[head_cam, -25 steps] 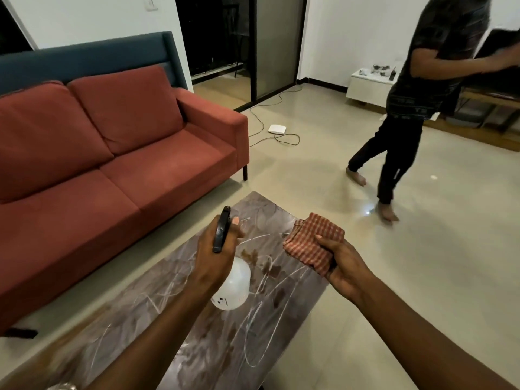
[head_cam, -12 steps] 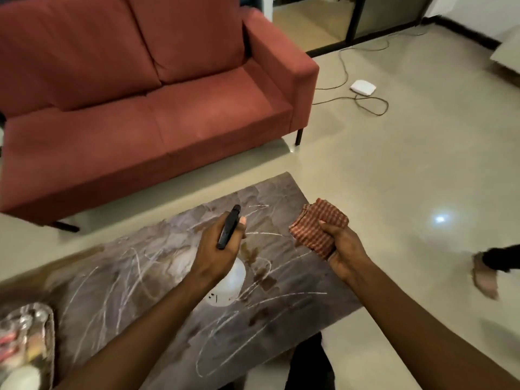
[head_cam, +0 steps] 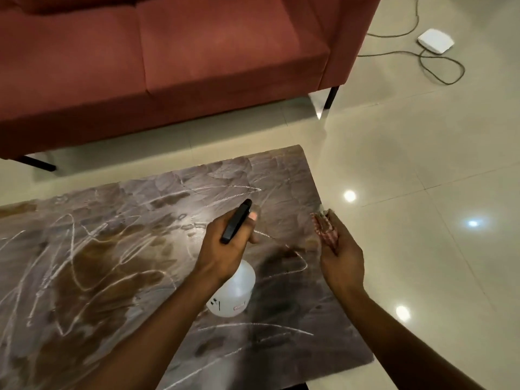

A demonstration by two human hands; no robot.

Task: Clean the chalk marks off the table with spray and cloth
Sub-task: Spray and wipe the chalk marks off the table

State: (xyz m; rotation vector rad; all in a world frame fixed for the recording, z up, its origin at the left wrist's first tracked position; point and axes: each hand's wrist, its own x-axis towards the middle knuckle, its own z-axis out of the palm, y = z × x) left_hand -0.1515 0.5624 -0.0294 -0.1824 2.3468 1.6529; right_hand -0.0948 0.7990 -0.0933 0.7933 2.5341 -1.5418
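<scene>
- Head view: the left hand (head_cam: 225,250) grips the spray bottle (head_cam: 233,294) over the surface (head_cam: 281,170), fingers curled round its black trigger head (head_cam: 236,225)
- The right hand (head_cam: 342,257) holds the bunched checked cloth (head_cam: 325,228) at the surface's right edge, fingers wrapped round it
- White chalk marks (head_cam: 253,324) cross the surface

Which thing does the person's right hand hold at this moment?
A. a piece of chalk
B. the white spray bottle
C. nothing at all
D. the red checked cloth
D: the right hand grips the bunched red checked cloth, while the white spray bottle is in the left hand.
</scene>
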